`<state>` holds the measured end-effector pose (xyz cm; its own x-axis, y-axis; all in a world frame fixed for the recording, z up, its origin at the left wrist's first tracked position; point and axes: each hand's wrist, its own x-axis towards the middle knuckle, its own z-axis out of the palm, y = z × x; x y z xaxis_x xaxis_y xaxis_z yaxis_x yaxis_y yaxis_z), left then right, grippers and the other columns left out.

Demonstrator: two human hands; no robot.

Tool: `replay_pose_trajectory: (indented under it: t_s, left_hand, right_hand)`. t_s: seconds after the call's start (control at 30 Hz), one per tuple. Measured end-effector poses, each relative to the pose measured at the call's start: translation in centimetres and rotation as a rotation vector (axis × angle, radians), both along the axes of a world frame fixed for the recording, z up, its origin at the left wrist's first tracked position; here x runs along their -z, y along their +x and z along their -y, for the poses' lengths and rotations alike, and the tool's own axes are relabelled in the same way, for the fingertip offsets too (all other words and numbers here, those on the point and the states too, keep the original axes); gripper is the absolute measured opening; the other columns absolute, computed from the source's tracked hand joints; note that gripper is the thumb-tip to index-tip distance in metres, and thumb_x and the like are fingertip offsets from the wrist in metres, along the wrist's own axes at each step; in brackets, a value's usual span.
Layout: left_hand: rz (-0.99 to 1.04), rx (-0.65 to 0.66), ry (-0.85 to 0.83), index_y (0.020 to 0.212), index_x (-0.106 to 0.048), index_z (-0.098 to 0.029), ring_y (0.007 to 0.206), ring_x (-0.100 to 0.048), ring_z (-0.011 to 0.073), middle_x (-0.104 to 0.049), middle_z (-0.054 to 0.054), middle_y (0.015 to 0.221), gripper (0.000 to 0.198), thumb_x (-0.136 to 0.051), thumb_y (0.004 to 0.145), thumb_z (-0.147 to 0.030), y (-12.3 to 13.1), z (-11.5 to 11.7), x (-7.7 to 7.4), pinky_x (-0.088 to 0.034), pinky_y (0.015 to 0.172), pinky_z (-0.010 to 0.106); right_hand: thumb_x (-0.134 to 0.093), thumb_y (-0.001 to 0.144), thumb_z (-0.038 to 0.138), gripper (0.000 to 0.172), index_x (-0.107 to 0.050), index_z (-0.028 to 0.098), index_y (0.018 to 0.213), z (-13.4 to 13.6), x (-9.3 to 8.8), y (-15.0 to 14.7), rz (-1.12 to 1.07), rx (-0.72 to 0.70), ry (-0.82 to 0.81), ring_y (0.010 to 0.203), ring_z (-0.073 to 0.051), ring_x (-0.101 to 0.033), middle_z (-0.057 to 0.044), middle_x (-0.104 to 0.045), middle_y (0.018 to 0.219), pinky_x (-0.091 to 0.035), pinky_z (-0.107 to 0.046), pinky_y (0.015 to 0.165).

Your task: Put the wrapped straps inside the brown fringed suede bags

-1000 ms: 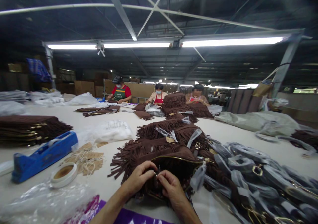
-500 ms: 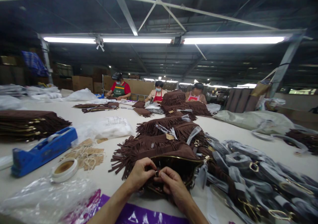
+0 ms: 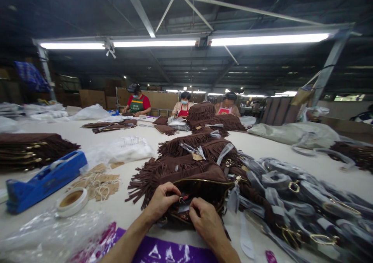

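Observation:
A brown fringed bag (image 3: 201,175) lies open-mouthed in front of me on the white table (image 3: 96,138), its gold zipper edge showing. My left hand (image 3: 161,200) pinches a small fitting at the bag's opening. My right hand (image 3: 205,218) is closed beside it, fingertips on a small pale tag or strip inside the bag's mouth. Both hands meet at the same spot. What exactly the fingers grip is too small to name.
More fringed bags (image 3: 192,146) pile up behind. Wrapped straps with gold buckles (image 3: 294,200) spread right. A blue tape dispenser (image 3: 43,179), tape roll (image 3: 71,200), paper tags (image 3: 100,181), clear plastic (image 3: 49,235) and a purple sheet (image 3: 163,251) lie left and near. Three people (image 3: 183,105) work at the far side.
My hands have stayed at the bag's mouth, shifting slightly lower into the opening. A pale strip now shows between the fingers. The camera has tilted a little.

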<state>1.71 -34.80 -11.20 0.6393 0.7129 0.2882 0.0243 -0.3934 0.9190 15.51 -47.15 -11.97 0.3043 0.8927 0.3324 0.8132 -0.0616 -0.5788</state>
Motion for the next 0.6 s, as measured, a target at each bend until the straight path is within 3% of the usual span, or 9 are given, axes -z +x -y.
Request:
replay_pose_trajectory:
  t_s: [0.27, 0.47, 0.6]
  left_hand:
    - [-0.032, 0.105, 0.062, 0.073, -0.078, -0.02, 0.087, -0.061, 0.0195, -0.063, 0.004, 0.085, 0.019, -0.062, 0.065, -0.018, -0.3, -0.2, -0.4, -0.045, 0.081, 0.028]
    - [-0.039, 0.086, 0.036, 0.076, -0.079, -0.019, 0.087, -0.062, 0.0195, -0.065, 0.004, 0.086, 0.019, -0.062, 0.066, -0.017, -0.3, -0.5, -0.1, -0.046, 0.081, 0.027]
    - [-0.037, 0.084, 0.048, 0.075, -0.079, -0.02, 0.088, -0.062, 0.0192, -0.065, 0.004, 0.085, 0.021, -0.061, 0.065, -0.015, -0.3, -0.3, -0.1, -0.045, 0.081, 0.027]
  right_hand:
    - [-0.04, 0.084, 0.019, 0.021, -0.052, 0.021, 0.067, -1.2, 0.8, -0.8, -0.025, -0.01, 0.082, 0.068, -0.017, -0.058, -0.001, -0.059, 0.069, -0.035, -0.026, 0.065]
    - [-0.04, 0.081, 0.025, 0.021, -0.045, 0.022, 0.061, 0.1, -0.3, -0.1, -0.057, 0.046, 0.015, 0.061, -0.016, -0.054, 0.001, -0.055, 0.062, -0.03, -0.027, 0.059]
    - [-0.041, 0.08, 0.028, 0.023, -0.044, 0.021, 0.059, 0.4, -0.8, -0.2, -0.117, 0.0, -0.015, 0.06, -0.015, -0.052, 0.002, -0.054, 0.059, -0.029, -0.026, 0.058]
